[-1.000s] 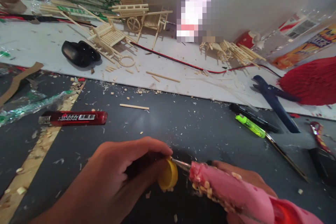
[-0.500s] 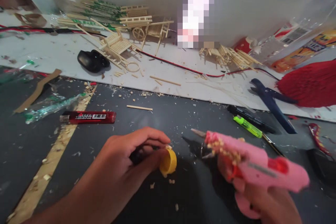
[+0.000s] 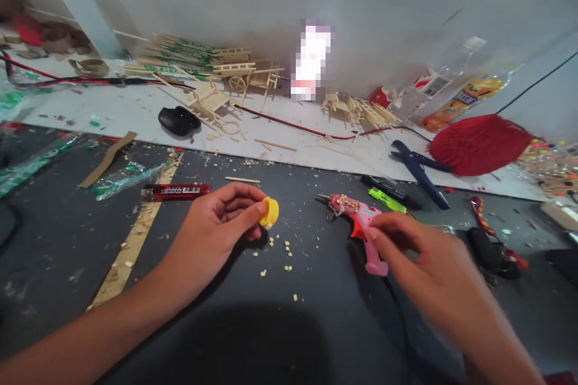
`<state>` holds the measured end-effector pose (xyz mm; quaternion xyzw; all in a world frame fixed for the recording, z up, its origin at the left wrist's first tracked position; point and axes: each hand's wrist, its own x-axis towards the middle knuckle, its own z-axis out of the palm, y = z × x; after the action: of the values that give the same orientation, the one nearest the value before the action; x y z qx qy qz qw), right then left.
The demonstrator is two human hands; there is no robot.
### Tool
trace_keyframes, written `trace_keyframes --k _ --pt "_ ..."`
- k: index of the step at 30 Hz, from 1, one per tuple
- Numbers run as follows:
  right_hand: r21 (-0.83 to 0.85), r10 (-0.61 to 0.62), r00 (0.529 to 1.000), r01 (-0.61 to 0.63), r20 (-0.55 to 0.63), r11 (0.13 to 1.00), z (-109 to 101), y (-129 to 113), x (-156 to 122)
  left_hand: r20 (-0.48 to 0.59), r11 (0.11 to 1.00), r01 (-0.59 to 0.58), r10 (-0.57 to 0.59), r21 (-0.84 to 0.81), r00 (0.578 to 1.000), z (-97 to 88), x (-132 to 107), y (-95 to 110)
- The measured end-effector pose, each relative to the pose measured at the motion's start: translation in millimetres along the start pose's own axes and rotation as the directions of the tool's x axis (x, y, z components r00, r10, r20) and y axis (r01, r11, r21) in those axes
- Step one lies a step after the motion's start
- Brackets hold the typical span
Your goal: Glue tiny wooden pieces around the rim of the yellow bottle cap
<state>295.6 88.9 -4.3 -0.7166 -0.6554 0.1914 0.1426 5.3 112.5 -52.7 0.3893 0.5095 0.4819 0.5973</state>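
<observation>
My left hand [image 3: 226,213] pinches a small yellow bottle cap [image 3: 271,212] between thumb and fingertips, just above the dark tabletop. Pale bits are at the cap's lower edge, and more small cut stick pieces [image 3: 288,246] are scattered below it. To the right, a pink hot glue gun [image 3: 350,207] rests on the table with its nozzle pointing left and pale crumbs stuck on its top. The thumb and fingers of my right hand [image 3: 419,252] close on its rear end, which they hide. Its orange trigger and handle are uncovered.
A red lighter [image 3: 178,192] and a thin stick [image 3: 242,180] lie beyond my left hand. Blue cutters [image 3: 419,174], a green highlighter [image 3: 386,200] and a black pen are at right. Small stick-built carts [image 3: 212,102] and a black mouse [image 3: 179,121] stand on the white ledge.
The glue gun has come down onto the table, and my right hand has shifted from its handle to its rear. My left hand has turned the yellow cap. The view has shifted.
</observation>
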Motion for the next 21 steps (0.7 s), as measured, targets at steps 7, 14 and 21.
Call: trace_keyframes --k 7,14,21 --pt "0.03 -0.418 0.861 0.429 0.288 0.903 54.0 -69.9 7.0 -0.024 0.999 -0.034 0.034 -0.019 0.999 4.3 -4.6 0.1" --pt "-0.072 -0.385 0.883 0.417 0.269 0.906 50.6 -81.9 9.0 -0.042 0.997 -0.06 0.058 -0.05 0.997 3.4 -5.5 1.9" --pt "-0.1 -0.38 0.852 0.44 0.361 0.892 46.4 -75.3 14.2 -0.021 0.995 -0.092 0.091 -0.042 0.996 3.6 -6.9 -0.1"
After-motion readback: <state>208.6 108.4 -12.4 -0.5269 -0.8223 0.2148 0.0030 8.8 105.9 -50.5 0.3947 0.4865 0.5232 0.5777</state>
